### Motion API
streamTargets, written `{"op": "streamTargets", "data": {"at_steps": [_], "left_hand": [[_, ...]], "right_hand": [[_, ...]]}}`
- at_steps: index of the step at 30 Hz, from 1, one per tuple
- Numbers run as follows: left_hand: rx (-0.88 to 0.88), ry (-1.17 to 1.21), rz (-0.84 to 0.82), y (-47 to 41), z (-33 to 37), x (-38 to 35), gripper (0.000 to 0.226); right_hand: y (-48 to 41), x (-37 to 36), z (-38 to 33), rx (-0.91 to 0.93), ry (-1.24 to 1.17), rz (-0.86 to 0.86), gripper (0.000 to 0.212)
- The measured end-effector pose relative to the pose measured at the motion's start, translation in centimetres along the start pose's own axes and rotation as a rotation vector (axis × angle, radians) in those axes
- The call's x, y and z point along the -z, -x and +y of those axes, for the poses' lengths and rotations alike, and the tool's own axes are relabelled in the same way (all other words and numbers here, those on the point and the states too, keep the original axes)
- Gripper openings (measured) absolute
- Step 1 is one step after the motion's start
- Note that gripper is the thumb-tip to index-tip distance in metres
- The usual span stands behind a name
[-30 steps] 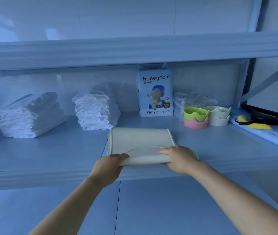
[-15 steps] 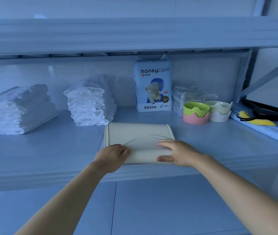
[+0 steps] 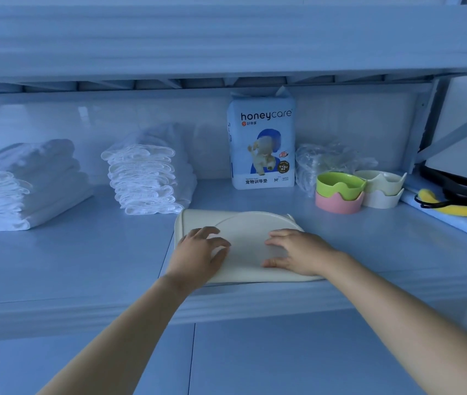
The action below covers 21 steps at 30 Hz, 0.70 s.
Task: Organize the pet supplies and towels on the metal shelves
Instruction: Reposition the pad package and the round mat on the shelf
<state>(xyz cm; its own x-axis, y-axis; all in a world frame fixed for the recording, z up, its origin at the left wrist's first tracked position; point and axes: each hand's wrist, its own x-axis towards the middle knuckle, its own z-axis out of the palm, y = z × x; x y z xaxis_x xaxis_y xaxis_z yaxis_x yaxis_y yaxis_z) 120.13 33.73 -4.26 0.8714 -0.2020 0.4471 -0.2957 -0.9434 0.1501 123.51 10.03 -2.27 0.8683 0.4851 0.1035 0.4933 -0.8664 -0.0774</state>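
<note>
Two flat, open palms: left grip (image 3: 198, 252) and right grip (image 3: 297, 252) press the folded cream mat (image 3: 243, 223), directly beneath them on the pale metal shelf (image 3: 84, 266). Placing step; next, probably lift off cleanly.

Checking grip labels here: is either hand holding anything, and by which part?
Nothing is gripped. The left hand and right hand rest open on top of the folded cream mat.
</note>
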Motion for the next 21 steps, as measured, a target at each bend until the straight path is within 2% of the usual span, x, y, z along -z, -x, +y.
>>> {"op": "streamTargets", "data": {"at_steps": [2, 5, 8, 10, 13, 17, 21], "left_hand": [[-0.103, 0.115, 0.052, 0.3, -0.2, 0.1, 0.043], [-0.193, 0.123, -0.073, 1.0, -0.6, 0.7, 0.058], [-0.194, 0.027, -0.182, 1.5, -0.9, 1.5, 0.069], [-0.145, -0.029, -0.225, 1.7, -0.5, 2.0, 0.064], [-0.044, -0.060, -0.231, 1.2, 0.1, 2.1, 0.048], [0.014, -0.059, -0.206, 0.4, 0.4, 1.6, 0.052], [-0.103, -0.014, -0.067, 0.1, 0.2, 0.7, 0.047]], "right_hand": [[0.0, 0.1, 0.0, 0.008, 0.003, 0.041, 0.066], [-0.2, 0.1, -0.1, 0.020, -0.003, 0.120, 0.064], [0.1, 0.3, -0.3, 0.027, -0.061, 0.280, 0.045], [0.8, 0.6, -0.5, 0.030, -0.149, 0.352, 0.031], [1.7, 1.0, -0.6, 0.049, -0.217, 0.317, 0.024], [1.4, 0.8, -0.5, 0.060, -0.181, 0.283, 0.031], [0.5, 0.4, -0.2, 0.037, -0.165, 0.255, 0.033]]}}
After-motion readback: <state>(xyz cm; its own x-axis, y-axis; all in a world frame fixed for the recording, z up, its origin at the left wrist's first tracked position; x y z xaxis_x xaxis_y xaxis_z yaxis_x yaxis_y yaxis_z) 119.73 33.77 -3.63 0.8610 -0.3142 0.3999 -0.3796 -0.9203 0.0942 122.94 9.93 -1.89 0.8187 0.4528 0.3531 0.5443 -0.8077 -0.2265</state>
